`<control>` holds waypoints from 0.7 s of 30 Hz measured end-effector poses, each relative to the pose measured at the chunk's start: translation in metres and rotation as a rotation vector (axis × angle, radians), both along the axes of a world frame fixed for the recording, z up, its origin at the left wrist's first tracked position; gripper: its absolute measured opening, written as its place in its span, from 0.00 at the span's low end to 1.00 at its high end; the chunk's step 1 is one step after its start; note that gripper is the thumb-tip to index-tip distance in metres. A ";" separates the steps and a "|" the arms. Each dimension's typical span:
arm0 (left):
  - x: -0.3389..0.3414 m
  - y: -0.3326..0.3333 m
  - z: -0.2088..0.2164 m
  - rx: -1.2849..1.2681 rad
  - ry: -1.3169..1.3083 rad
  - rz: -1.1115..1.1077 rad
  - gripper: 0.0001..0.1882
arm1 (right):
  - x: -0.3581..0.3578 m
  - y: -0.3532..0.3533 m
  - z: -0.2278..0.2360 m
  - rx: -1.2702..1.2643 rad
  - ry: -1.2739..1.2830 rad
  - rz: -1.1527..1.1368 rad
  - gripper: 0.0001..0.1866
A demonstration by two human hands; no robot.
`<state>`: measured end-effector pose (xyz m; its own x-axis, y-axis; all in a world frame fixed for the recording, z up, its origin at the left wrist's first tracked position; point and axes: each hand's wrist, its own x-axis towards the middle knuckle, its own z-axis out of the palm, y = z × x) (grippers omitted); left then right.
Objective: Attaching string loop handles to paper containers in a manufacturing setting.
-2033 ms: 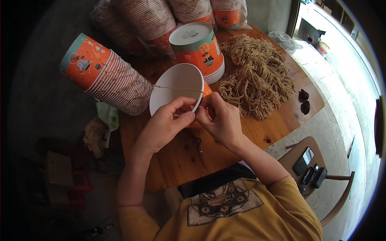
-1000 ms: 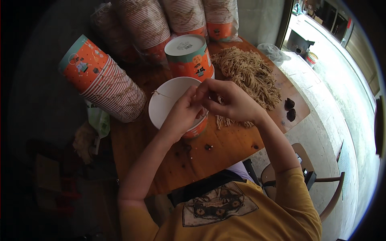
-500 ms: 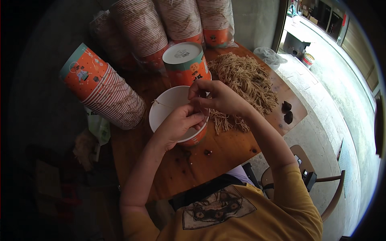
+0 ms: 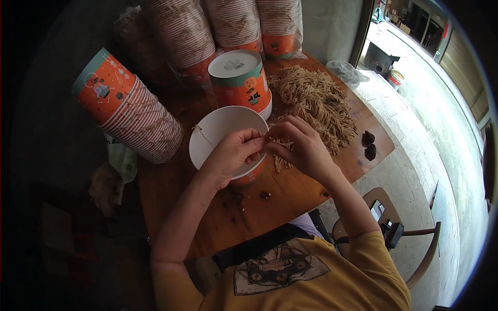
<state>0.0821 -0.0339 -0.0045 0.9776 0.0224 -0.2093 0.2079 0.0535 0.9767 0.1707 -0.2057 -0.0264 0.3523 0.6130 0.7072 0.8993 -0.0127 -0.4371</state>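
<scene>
A white-lined paper bucket [image 4: 207, 122] with an orange outside stands upright on the wooden table in front of me. A thin tan cord [image 4: 204, 136] is knotted through its left rim and runs down inside, passing out of sight behind my left hand. My left hand [image 4: 238, 150] reaches over the bucket's mouth, thumb and fingers pinched at the right rim. From the other side my right hand [image 4: 301, 145] meets it, also pinching there. The cord's end seems to lie between the fingertips, mostly hidden. Just behind is an upside-down orange and green bucket [image 4: 239, 88].
A tan heap of cords [image 4: 316, 103] lies to the right on the table [image 4: 223, 223], near two dark lumps [image 4: 369, 145]. A tilted bucket stack [image 4: 140, 114] leans at left. Plastic-wrapped bucket stacks [image 4: 181, 36] line the back. A chair [image 4: 389, 212] stands at right.
My right hand has moved right and slightly down, from above the bucket's mouth to its right rim. My left fingertips have shifted toward that rim too.
</scene>
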 end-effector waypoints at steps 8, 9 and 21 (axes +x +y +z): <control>0.002 0.003 0.001 -0.056 0.031 -0.044 0.07 | -0.024 0.005 -0.012 0.095 0.013 -0.154 0.08; 0.003 0.004 0.000 -0.055 0.029 -0.042 0.07 | -0.028 0.007 -0.014 0.115 -0.015 -0.178 0.09; 0.002 0.013 -0.003 -0.335 0.113 -0.091 0.06 | -0.041 0.007 -0.020 0.095 -0.020 -0.140 0.11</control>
